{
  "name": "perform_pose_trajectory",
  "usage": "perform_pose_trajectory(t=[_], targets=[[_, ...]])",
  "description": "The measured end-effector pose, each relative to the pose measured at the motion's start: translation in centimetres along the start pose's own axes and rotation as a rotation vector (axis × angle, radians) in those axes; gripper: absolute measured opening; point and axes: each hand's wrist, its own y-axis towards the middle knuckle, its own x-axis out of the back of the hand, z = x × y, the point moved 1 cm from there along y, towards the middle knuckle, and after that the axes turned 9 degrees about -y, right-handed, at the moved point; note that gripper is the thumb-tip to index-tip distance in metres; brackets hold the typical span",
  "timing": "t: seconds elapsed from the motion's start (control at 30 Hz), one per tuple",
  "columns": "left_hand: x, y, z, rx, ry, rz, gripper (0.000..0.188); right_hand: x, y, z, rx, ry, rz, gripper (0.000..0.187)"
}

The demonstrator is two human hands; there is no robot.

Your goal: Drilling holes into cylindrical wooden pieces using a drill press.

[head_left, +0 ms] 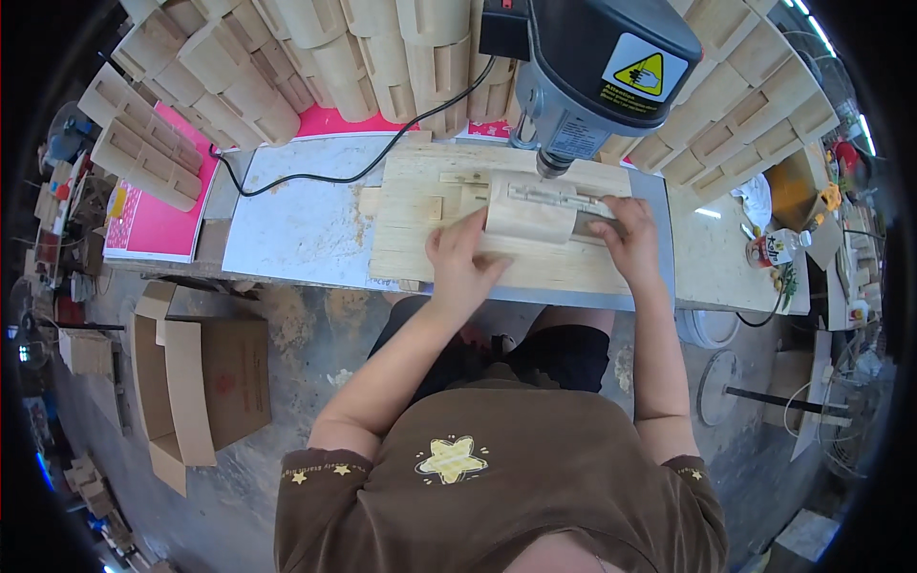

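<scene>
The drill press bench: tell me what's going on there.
A person has both hands on or close to a rounded, pale wooden piece, the left hand at its left end and the right hand at its right. The piece lies on a wooden board, below the drill press; whether the bit touches it can't be made out. Similar wooden pieces stand stacked behind.

Passage available over the white sheet (296, 229), left of the wooden board (406, 215); black cable (358, 179) crosses it. Drill chuck (552, 164) obstructs overhead; stacked wooden cylinders (339, 53) bar the far side.
</scene>
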Motion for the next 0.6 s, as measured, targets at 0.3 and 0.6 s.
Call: perform_pose_trajectory(t=[0.3, 0.6], targets=[[1.9, 3.2, 3.5, -0.034, 0.222, -0.016, 0.059, -1.5, 2.1, 1.5, -0.022, 0.052, 0.065, 0.038], [2.4, 3.9, 3.8, -0.063, 0.163, 0.078, 0.051, 9.7, 14.2, 3.3, -0.154, 0.528, -0.405, 0.037]])
